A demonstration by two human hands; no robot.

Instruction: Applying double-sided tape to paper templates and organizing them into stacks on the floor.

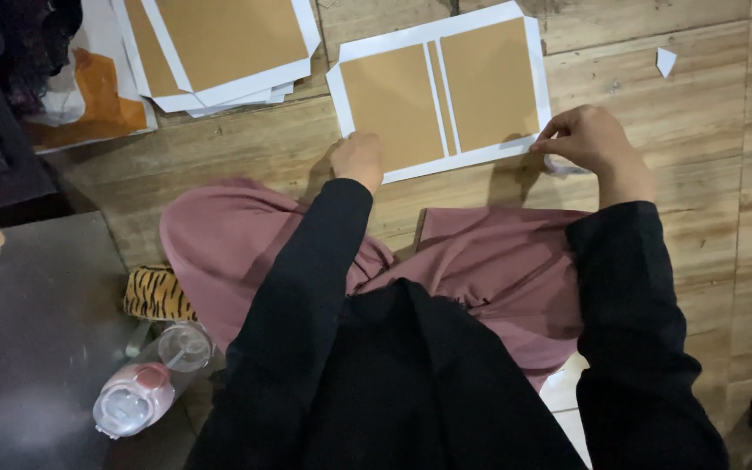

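- one white sheet with brown cardboard panels (442, 91) lying flat, three panels on it
- one stack of similar white-edged brown sheets (219, 48), can't count the layers
- one small white paper scrap (666, 61)
- one clear plastic bottle (151, 381)
- two hands

The sheet (442, 92) was white with three brown panels, two wide and one narrow strip between them. The stack of sheets (219, 48) showed the same brown and white. The wooden floor (707, 174) was pale tan with darker grain. The sleeves (628, 287) were black, the skirt (498, 270) dusty pink. A pouch (157, 294) bore orange and black tiger stripes. The bottle (151, 381) was clear with pink inside.
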